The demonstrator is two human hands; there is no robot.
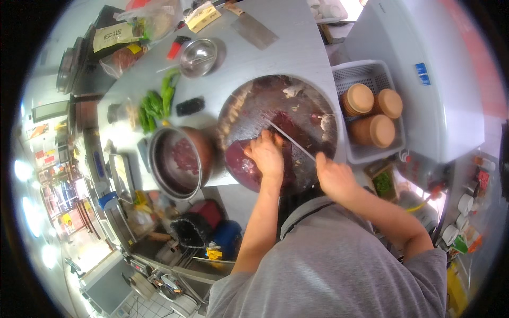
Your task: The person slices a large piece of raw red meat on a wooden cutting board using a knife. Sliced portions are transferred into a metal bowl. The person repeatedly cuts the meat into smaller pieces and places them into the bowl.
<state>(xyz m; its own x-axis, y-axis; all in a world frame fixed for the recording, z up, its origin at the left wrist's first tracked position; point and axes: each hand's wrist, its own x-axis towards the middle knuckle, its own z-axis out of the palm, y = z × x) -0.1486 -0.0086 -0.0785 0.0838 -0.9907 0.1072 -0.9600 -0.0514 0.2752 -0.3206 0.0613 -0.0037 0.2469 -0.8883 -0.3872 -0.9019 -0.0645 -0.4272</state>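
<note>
A large dark red piece of raw meat, perhaps liver [238, 163], lies on a round chopping block [254, 103]. My left hand [268, 153] presses on its right part with bent fingers. In my right hand [336, 175] is the handle of a knife [292, 141], its blade seen nearly edge-on and slanting across the block just right of my left fingertips. Darker red scraps [281, 119] lie beyond the blade. Left of the block stands a deep metal pot [153, 159] with cut red meat [185, 156] inside.
Beyond the pot are green vegetables [153, 105] and a black object [190, 106]. A steel bowl [198, 57] and a cleaver [254, 30] lie farther back. At right, a white plastic basket [373, 159] holds stacked brown clay-coloured cups [360, 98] beside a large white appliance [413, 79].
</note>
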